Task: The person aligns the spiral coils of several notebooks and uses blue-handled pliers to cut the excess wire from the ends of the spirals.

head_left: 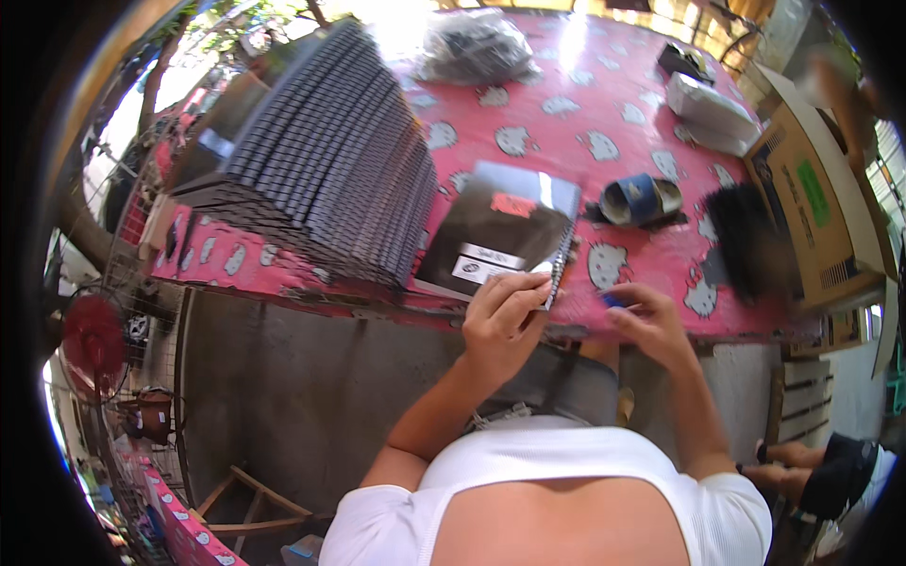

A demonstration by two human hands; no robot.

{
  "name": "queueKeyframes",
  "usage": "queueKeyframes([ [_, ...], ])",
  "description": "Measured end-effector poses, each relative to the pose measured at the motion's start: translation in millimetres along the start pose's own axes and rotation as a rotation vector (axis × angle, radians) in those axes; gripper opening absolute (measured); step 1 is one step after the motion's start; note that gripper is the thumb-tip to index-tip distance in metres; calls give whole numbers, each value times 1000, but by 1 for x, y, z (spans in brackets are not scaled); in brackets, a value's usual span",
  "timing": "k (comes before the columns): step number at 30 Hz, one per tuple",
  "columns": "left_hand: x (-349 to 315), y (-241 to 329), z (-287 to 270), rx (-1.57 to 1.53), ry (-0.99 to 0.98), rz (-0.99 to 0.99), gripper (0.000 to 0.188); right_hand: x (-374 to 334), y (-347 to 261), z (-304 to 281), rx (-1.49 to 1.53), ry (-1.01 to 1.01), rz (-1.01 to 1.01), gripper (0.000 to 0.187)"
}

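A dark spiral notebook (491,226) with a red label and a white label lies flat at the near edge of the table. My left hand (505,316) is closed at its near right corner, fingers bent over the end of the coil binding. Just to the right, my right hand (653,323) pinches a small blue thing (612,301), too small and blurred to name. It is held apart from the notebook, over the table's near edge. To the left stands a tall stack of spiral notebooks (330,160), their coils facing me.
The table has a pink cartoon-print cover (557,141). Beyond my right hand sits a blue and tan roll-like object (640,200). A black bundle (746,241) and an open cardboard box (816,198) stand right. Farther back are a clear plastic bag (475,49) and a white packet (710,113).
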State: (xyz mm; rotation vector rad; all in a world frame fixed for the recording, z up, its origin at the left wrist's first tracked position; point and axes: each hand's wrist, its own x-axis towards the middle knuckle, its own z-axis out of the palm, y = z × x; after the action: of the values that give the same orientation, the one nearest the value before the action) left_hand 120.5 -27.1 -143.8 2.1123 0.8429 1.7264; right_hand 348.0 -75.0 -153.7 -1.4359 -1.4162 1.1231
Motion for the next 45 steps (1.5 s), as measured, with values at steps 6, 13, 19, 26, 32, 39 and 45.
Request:
queueKeyframes([
  [6, 35, 14, -8, 85, -77, 79, 23, 19, -35, -20, -892, 308, -409, 71],
  [13, 78, 58, -109, 250, 213, 213, 23, 116, -160, -3, -441, -134, -973, 39],
  [19, 143, -14, -229, 262, 919, 18, 56, 257, -257, -20, -151, 306, -1431, 29],
  [26, 190, -83, -253, -136, 786, -286, 74, 296, -256, 140, -154, 330, -1058, 39],
  [32, 197, -56, -249, 307, 800, -357, 57, 292, -267, 158, -52, 201, -913, 40],
  [39, 65, -151, -275, 150, 995, -334, 50, 447, -109, 43, -569, 426, -521, 33],
  [45, -93, -182, -239, 239, 813, -775, 47, 504, -29, 66, -796, 367, -246, 36],
])
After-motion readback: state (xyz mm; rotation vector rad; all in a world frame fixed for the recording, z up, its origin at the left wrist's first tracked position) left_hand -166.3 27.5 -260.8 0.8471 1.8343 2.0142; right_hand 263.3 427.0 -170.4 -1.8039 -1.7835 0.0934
